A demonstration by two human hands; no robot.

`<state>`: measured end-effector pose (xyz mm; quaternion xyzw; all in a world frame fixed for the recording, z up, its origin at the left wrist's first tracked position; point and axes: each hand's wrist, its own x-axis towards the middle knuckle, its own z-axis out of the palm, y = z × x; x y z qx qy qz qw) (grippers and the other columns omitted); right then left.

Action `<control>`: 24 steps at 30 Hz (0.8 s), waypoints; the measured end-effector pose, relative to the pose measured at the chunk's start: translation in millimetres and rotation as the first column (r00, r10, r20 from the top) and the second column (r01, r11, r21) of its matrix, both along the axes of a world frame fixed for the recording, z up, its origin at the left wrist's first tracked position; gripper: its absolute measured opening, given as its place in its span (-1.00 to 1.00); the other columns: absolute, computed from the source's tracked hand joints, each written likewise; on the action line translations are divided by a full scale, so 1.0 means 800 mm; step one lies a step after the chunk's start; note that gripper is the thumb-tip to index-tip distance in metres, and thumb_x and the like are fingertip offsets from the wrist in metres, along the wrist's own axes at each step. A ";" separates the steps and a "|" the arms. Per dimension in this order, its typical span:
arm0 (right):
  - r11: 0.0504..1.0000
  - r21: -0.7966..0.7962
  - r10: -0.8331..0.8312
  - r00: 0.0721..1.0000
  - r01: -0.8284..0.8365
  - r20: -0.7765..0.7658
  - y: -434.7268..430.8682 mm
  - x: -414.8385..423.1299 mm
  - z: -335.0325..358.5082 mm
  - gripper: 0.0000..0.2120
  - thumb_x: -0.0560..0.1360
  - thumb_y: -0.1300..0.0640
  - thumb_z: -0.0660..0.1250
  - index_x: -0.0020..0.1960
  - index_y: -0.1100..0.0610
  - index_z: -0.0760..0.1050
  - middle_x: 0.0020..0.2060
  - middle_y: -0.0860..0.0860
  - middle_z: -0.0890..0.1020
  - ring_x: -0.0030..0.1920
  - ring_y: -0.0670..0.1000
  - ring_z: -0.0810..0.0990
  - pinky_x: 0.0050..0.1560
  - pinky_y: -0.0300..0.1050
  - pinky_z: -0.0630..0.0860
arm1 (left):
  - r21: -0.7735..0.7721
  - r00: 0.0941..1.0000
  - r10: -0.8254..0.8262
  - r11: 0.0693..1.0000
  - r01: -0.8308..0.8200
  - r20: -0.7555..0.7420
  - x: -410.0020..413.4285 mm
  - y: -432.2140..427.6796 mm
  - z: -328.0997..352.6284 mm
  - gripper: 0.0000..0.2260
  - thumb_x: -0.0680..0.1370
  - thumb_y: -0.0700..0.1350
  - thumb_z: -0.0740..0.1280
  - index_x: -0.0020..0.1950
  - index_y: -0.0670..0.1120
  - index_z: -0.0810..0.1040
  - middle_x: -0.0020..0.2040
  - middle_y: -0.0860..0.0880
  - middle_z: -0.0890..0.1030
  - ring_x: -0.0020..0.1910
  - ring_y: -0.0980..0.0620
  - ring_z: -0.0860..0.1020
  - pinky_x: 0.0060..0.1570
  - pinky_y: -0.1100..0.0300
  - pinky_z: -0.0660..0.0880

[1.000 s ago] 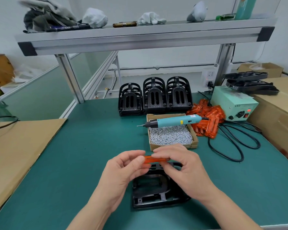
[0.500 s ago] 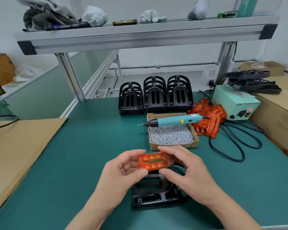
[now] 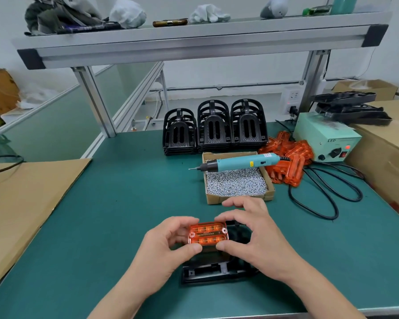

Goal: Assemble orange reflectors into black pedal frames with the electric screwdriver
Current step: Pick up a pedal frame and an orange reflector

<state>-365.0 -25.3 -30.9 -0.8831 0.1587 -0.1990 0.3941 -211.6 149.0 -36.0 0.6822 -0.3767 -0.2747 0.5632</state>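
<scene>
Orange reflector (image 3: pixel 207 233): a translucent rounded rectangle with two ribbed rows and a pale round screw boss at each end, face up. The left hand (image 3: pixel 164 249) pinches its 9 o'clock end, and the right hand (image 3: pixel 256 238) pinches its 3 o'clock end. It sits over the black pedal frame (image 3: pixel 217 270), which shows at its 6 o'clock. The electric screwdriver (image 3: pixel 240 162) rests across the screw box (image 3: pixel 237 200) at 12 o'clock, well apart.
</scene>
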 end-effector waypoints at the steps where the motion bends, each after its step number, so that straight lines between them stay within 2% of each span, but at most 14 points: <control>1: 1.000 -0.012 -0.002 1.000 0.002 -0.014 0.000 0.000 -0.001 -0.64 0.34 -0.07 0.57 0.11 -0.17 0.63 0.27 -0.36 0.39 0.44 -0.18 0.19 0.35 -0.33 0.20 | 0.015 0.997 0.007 1.000 -0.009 0.080 0.000 0.000 -0.002 -0.61 0.36 -0.14 0.51 0.12 0.18 0.63 0.06 -0.01 0.67 -0.01 -0.04 0.64 0.09 0.18 0.56; 4: 0.999 -0.051 0.004 0.997 -0.008 -0.074 0.001 0.000 -0.001 -0.65 0.36 -0.08 0.56 0.12 -0.17 0.62 0.31 -0.41 0.33 0.47 -0.21 0.12 0.43 -0.16 0.18 | 0.063 0.950 0.012 0.997 -0.034 0.312 -0.002 0.000 -0.007 -0.66 0.36 -0.05 0.50 0.11 0.22 0.63 0.06 0.16 0.56 0.02 0.05 0.56 0.04 0.33 0.45; 6: 0.993 -0.116 0.023 0.991 -0.038 -0.134 0.001 0.001 0.000 -0.66 0.37 -0.11 0.54 0.12 -0.16 0.62 0.35 -0.40 0.31 0.44 -0.25 0.06 0.46 -0.09 0.14 | 0.098 0.933 0.010 0.994 -0.049 0.360 -0.001 0.001 -0.010 -0.65 0.37 -0.03 0.52 0.12 0.20 0.63 0.06 0.20 0.49 0.06 0.11 0.50 0.04 0.42 0.37; 10: 0.988 -0.123 0.060 0.971 -0.090 -0.232 0.002 0.006 0.003 -0.69 0.37 -0.13 0.53 0.09 -0.14 0.61 0.41 -0.34 0.28 0.44 -0.26 0.02 0.48 -0.03 0.12 | 0.166 0.939 -0.046 0.986 -0.012 0.339 0.001 0.006 -0.014 -0.62 0.41 -0.14 0.56 0.17 0.15 0.63 0.04 0.26 0.45 0.14 0.15 0.48 0.12 0.44 0.33; 14: 0.992 -0.085 0.071 0.958 -0.098 -0.278 0.003 0.012 0.003 -0.68 0.36 -0.15 0.54 0.07 -0.13 0.61 0.44 -0.30 0.27 0.47 -0.24 -0.01 0.51 0.01 0.11 | 0.178 0.956 -0.081 0.984 0.031 0.280 0.004 0.015 -0.017 -0.61 0.45 -0.14 0.50 0.22 0.16 0.59 0.06 0.26 0.47 0.13 0.12 0.49 0.17 0.31 0.38; 18: 0.993 -0.061 0.075 0.942 -0.100 -0.328 0.001 0.017 0.003 -0.67 0.35 -0.17 0.55 0.07 -0.17 0.59 0.46 -0.28 0.28 0.51 -0.19 -0.01 0.54 0.04 0.09 | 0.144 0.961 -0.044 0.990 0.004 0.272 0.006 0.019 -0.020 -0.65 0.47 -0.25 0.41 0.15 0.13 0.62 0.03 0.23 0.48 0.07 0.05 0.49 0.15 0.21 0.43; 21: 0.992 -0.056 0.086 0.934 -0.112 -0.347 0.000 0.018 0.003 -0.66 0.36 -0.18 0.54 0.09 -0.16 0.59 0.45 -0.28 0.28 0.51 -0.21 -0.03 0.54 0.03 0.07 | 0.165 0.958 -0.043 0.986 -0.005 0.283 0.007 0.019 -0.024 -0.67 0.47 -0.25 0.45 0.09 0.16 0.65 0.03 0.23 0.47 0.04 0.05 0.50 0.14 0.23 0.44; 24: 0.991 -0.048 0.099 0.938 -0.122 -0.333 0.000 0.017 0.002 -0.65 0.37 -0.20 0.52 0.11 -0.15 0.60 0.45 -0.29 0.29 0.51 -0.25 -0.06 0.55 -0.01 0.06 | 0.156 0.947 -0.046 0.988 -0.004 0.317 0.007 0.019 -0.027 -0.69 0.46 -0.22 0.44 0.06 0.17 0.66 0.04 0.23 0.47 0.10 0.07 0.50 0.13 0.31 0.42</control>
